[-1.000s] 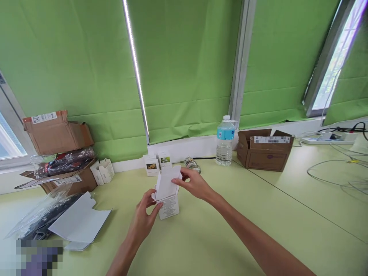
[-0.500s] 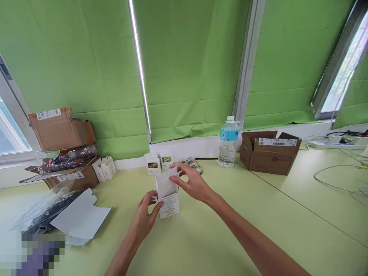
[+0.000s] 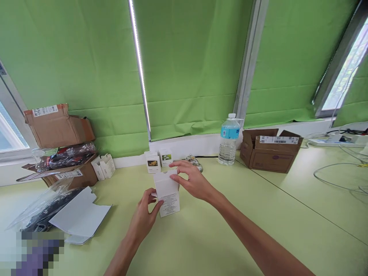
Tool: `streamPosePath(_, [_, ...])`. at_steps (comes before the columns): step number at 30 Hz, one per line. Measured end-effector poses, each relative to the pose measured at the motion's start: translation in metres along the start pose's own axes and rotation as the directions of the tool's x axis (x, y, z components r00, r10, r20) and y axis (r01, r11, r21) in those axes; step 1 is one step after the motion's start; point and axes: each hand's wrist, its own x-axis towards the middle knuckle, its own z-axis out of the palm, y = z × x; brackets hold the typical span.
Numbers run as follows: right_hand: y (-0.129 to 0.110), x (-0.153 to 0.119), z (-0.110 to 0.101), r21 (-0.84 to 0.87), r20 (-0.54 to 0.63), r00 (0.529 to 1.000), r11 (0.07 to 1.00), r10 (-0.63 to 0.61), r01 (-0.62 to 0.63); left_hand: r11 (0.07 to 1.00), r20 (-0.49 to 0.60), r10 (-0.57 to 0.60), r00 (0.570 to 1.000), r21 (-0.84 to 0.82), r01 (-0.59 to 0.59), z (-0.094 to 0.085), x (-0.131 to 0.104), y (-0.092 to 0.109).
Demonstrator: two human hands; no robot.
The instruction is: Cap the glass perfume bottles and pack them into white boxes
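Note:
A small white paper box [image 3: 170, 205], printed with lines of text on its front, stands on the table before me. Its plain white top flap [image 3: 166, 184] is raised, rising above the printed panel. The thumb and fingers of my right hand [image 3: 193, 181] pinch this flap near its upper right edge. At the box's left side, my left hand [image 3: 145, 216] grips it, thumb on the front and fingers near a small side flap. Behind are two white picture boxes [image 3: 153, 163] and a shiny crumpled wrapper [image 3: 194, 162], partly covered by my right hand.
A water bottle [image 3: 228, 142] and an open brown carton [image 3: 271, 153] stand at the back right, with cables [image 3: 336, 165] beyond. Stacked cartons [image 3: 59, 128], open white boxes [image 3: 104, 167], a plastic-wrapped dark item [image 3: 51, 209] and flat white card [image 3: 82, 214] lie left.
My right hand has tilted the flap, so it now looks more in line with the printed front, hiding the opening. My left hand keeps its hold on the box.

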Motion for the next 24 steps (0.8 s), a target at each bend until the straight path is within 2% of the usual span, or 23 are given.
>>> streamPosePath(4, [-0.001,-0.001,0.002,-0.036,0.024,1.000,0.999,-0.005,0.005,1.000,-0.005,-0.020,1.000,0.022,0.020,0.000,-0.001,-0.001])
streamPosePath(8, [-0.002,-0.004,0.008,-0.092,0.000,0.997,0.993,-0.080,0.080,0.999,-0.005,-0.010,1.000,0.032,0.011,0.000,-0.002,0.000])
streamPosePath(12, [0.008,-0.012,0.021,-0.247,0.162,0.982,0.960,-0.097,0.136,0.999,-0.034,-0.002,0.999,0.036,0.003,0.001,-0.003,-0.001])
streamPosePath(16, [0.014,-0.018,0.027,-0.254,0.247,0.966,0.956,-0.080,0.145,0.998,-0.032,-0.038,0.999,-0.051,0.037,0.003,-0.005,-0.004])
streamPosePath(18, [0.010,-0.017,0.021,-0.225,0.253,0.966,0.967,-0.061,0.120,0.992,0.031,-0.088,0.996,-0.090,0.091,0.005,-0.006,-0.006])
streamPosePath(20, [0.005,-0.012,0.009,-0.183,0.228,0.973,0.979,-0.042,0.085,0.985,0.143,-0.117,0.983,-0.107,0.133,0.007,-0.007,-0.009])
streamPosePath(22, [0.003,-0.007,-0.008,-0.137,0.161,0.987,0.989,-0.026,0.048,0.983,0.225,-0.120,0.967,-0.112,0.148,0.009,-0.007,-0.012])
streamPosePath(24, [0.011,-0.001,-0.027,-0.105,0.061,0.998,0.994,0.015,-0.009,0.983,0.224,-0.128,0.966,-0.101,0.154,0.009,-0.006,-0.016])
